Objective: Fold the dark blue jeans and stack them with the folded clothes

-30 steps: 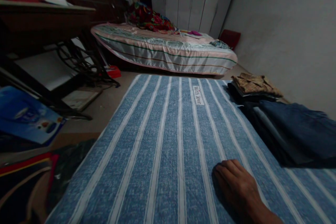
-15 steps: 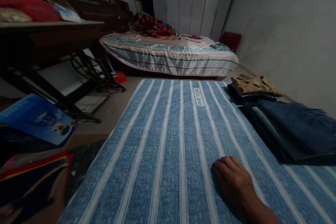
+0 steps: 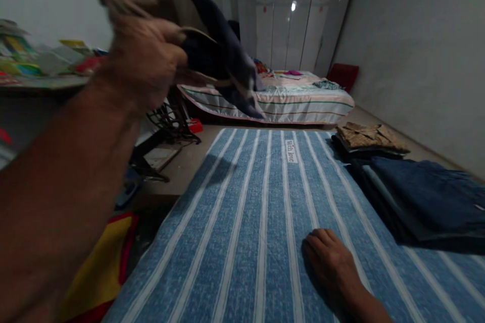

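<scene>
My left hand [image 3: 147,58] is raised high at the left, its fingers closed round a brown, beige and navy garment [image 3: 223,45]. The cloth swings out to the right in the air, blurred, and its exact kind cannot be made out. Below lies a flat blue cloth with white stripes [image 3: 248,222], bearing a "With love" label [image 3: 291,151]. On its right part rests my right hand [image 3: 330,260], knuckles up, the fingers curled in with no object showing in them.
Folded dark blue clothes [image 3: 428,197] are stacked on the right, with a folded tan patterned garment [image 3: 371,136] behind them. A yellow cloth with red edging [image 3: 100,262] sits low at the left. Farther off are a bed [image 3: 303,101] and a treadle stand [image 3: 170,123].
My left hand has come up from the lower left with the garment in it. The view has tilted up slightly. My right hand stays on the striped cloth.
</scene>
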